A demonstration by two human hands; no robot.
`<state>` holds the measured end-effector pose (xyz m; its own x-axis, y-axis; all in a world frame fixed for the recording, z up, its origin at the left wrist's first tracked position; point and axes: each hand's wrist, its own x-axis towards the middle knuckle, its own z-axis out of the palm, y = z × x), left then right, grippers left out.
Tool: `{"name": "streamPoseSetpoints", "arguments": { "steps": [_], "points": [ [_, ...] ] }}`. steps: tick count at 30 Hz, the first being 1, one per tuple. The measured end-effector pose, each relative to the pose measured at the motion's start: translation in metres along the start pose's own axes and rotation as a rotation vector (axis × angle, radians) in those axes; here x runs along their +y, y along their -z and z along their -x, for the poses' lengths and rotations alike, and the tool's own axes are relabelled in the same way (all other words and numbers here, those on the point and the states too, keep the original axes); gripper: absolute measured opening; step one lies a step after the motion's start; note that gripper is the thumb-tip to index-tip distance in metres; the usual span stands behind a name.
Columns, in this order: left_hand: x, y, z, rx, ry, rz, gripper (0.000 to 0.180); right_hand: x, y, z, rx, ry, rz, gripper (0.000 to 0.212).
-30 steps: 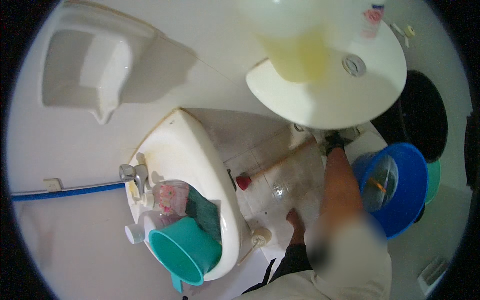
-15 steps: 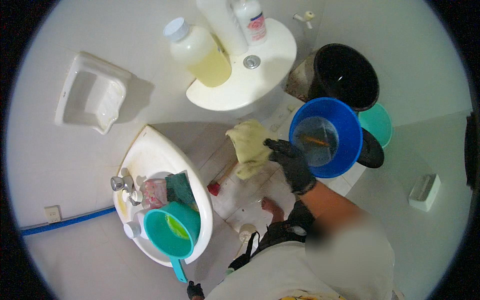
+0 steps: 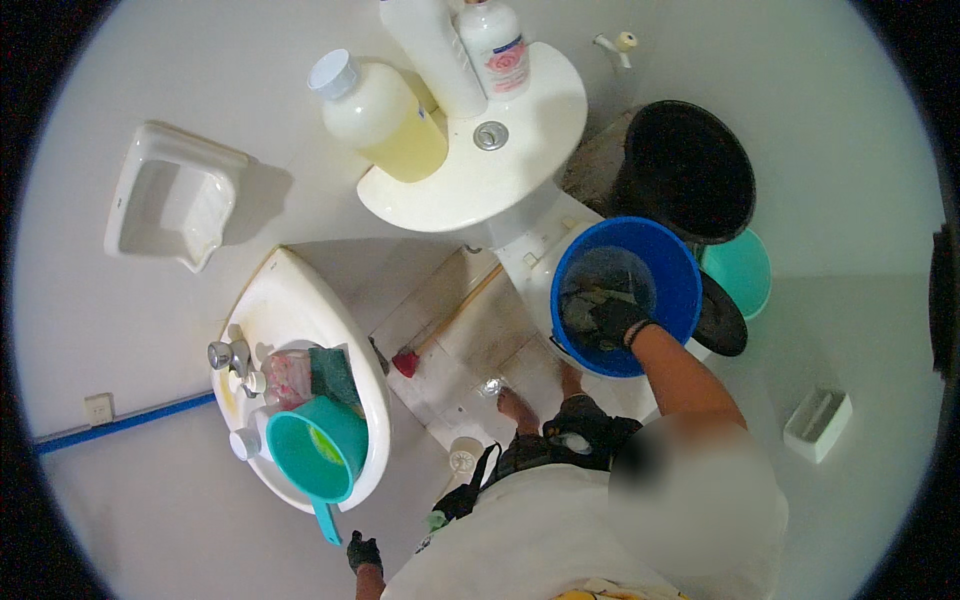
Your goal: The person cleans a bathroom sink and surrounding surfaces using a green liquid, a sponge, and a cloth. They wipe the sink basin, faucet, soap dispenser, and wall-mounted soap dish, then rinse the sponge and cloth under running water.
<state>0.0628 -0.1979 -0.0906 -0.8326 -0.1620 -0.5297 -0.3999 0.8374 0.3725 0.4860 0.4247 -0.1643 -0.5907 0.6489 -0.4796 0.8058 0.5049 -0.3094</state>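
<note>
My right hand (image 3: pixel 618 320), in a black glove, reaches down into a blue bucket (image 3: pixel 683 290) of cloudy water. Its fingers are closed on a pale yellow cloth (image 3: pixel 605 296), which lies partly in the water and looks darker there. Glove and water hide part of the cloth. My left hand (image 3: pixel 364 552), also black-gloved, hangs low beside the sink with its fingers curled and nothing visible in them. Nearest to it is the handle of a turquoise dipper (image 3: pixel 285 440), which stands in the corner sink (image 3: pixel 372 400) with bright green liquid inside.
Beside the dipper lie a dark green scouring pad (image 3: pixel 333 375) and a clear bottle (image 3: pixel 288 378). Several bottles, one a jug of yellow liquid (image 3: pixel 395 125), stand on the toilet tank (image 3: pixel 450 205). A black bucket (image 3: pixel 690 170) and a plunger (image 3: pixel 405 363) are on the floor.
My right hand has carried the cloth from over the floor, left of the blue bucket, rightward and down into its water. My left hand has risen slightly into view.
</note>
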Motion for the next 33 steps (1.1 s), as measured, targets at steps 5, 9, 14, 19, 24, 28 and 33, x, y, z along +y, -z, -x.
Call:
{"name": "streamPoseSetpoints", "arguments": {
  "steps": [5,9,14,19,24,28,33],
  "points": [
    [0.013,0.017,0.081,0.016,0.344,-0.304,0.039,0.000,-0.019,-0.046,-0.133,-0.038,-0.057,0.052],
    [0.042,0.016,0.154,0.014,0.084,-1.084,0.063,0.030,-0.067,-0.071,-0.118,0.105,-0.035,0.051],
    [0.065,0.008,0.194,0.073,0.183,-1.062,0.062,0.061,-0.087,-0.090,-0.158,0.211,-0.005,0.050],
    [0.059,0.002,0.203,0.063,0.184,-0.984,0.062,0.073,-0.078,-0.094,-0.192,0.300,0.010,0.049],
    [0.050,0.002,0.164,0.167,0.058,-0.869,0.061,0.069,-0.032,-0.075,-0.159,0.416,-0.066,0.048],
    [0.083,0.011,0.124,0.331,-0.066,-0.576,0.060,0.064,0.010,-0.044,-0.073,0.463,-0.179,0.048],
    [0.132,0.023,0.053,0.504,-0.428,-0.272,0.058,0.022,0.083,0.021,0.087,0.197,-0.393,0.043]
  ]
}}
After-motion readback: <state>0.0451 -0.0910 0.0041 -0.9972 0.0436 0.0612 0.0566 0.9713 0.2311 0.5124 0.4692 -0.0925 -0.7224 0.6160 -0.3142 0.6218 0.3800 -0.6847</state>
